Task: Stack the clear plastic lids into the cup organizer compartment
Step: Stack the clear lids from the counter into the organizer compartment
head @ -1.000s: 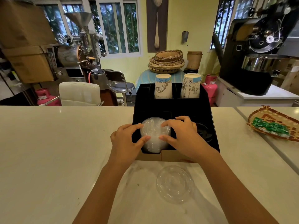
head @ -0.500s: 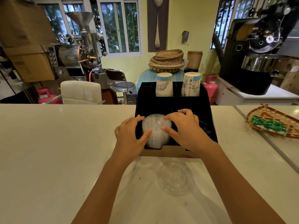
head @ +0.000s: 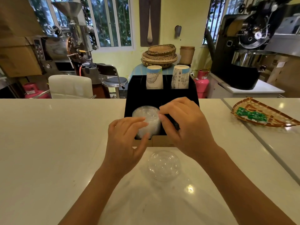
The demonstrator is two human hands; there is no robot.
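You were at the step of settling the stack of clear lids (head: 146, 121) into the front left compartment of the black cup organizer (head: 160, 96). To do this well, I think you needed to keep the stack straight between both hands and let it sit against the compartment wall, because such thin lids slide apart easily if they are pushed from one side only.

Your left hand (head: 125, 143) was at the near left side of the stack, its fingers (head: 138, 120) loosely spread and lying against the lids, not closed around them. Your right hand (head: 186, 125) arched over the organizer from the right, and its fingers (head: 162, 117) touched the right edge of the stack with the tips close together; whether they pinched a single lid, I cannot tell.

One more clear lid (head: 164, 165) lay alone on the white surface (head: 48, 143), just before the organizer and between your forearms, so the task was not finished.
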